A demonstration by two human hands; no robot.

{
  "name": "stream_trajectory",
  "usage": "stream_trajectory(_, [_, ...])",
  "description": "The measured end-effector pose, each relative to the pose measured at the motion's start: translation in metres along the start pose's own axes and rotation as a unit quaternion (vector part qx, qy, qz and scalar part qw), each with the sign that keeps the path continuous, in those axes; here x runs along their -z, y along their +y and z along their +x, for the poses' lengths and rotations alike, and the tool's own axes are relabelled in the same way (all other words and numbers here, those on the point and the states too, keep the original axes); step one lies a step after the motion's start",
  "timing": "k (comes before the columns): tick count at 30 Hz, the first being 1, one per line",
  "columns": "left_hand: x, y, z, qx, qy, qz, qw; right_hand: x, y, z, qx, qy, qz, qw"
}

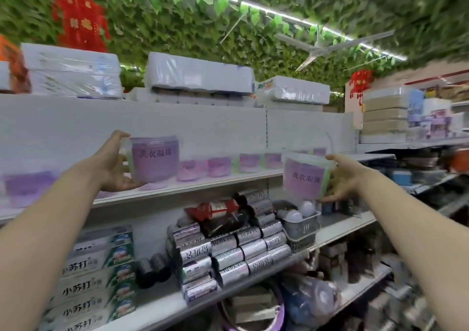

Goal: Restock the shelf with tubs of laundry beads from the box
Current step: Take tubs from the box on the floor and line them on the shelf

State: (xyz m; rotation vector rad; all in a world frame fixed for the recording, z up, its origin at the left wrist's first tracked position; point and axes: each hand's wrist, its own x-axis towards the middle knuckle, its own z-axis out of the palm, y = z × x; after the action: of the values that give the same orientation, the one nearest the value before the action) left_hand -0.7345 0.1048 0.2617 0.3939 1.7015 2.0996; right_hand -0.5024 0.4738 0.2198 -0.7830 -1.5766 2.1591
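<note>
left hand [111, 164] curls fingers [130, 185] round the left tub [154, 159], right hand [341, 178] round the right tub [303, 177]; stiff slick plastic, probably light, best held mid-wall

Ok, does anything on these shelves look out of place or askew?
Yes: a red-and-white package lies on its side atop the stacked silver rolls, unlike anything around it. The shelved tubs stand upright.

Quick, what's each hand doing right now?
Left hand: grips a purple tub of laundry beads.
Right hand: grips another purple tub.
</note>
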Motion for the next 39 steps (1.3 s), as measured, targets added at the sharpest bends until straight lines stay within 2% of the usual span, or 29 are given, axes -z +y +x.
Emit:
stream_trajectory(2, [-0.027,-0.01,0.005,0.006,-0.003,-0.006,1.0,0.033,-0.011,-0.007,0.02,0.033,-0.017,0.999])
stream_trajectory(7, [-0.101,-0.031,0.011,-0.006,-0.014,0.007,1.0,0.108,-0.031,-0.012,0.044,0.111,0.026,0.993])
stream_trajectory(14, [-0.183,-0.041,0.03,-0.004,-0.02,-0.063,0.998,0.164,-0.046,-0.009,0.076,0.147,0.103,0.981])
stream_trajectory(23, [-0.259,-0.067,0.112,0.009,-0.078,-0.059,0.995,0.194,-0.053,0.045,0.084,0.187,0.116,0.972])
stream_trajectory(28, [-0.3,-0.075,0.169,0.015,-0.1,-0.108,0.989,0.193,-0.071,0.098,0.091,0.197,0.141,0.966])
stream_trajectory(34, [-0.344,-0.078,0.229,0.022,-0.09,-0.159,0.983,0.2,-0.089,0.159,0.113,0.188,0.166,0.961])
stream_trajectory(39, [-0.376,-0.083,0.261,0.027,-0.084,-0.128,0.988,0.226,-0.097,0.204,0.135,0.202,0.2,0.949])
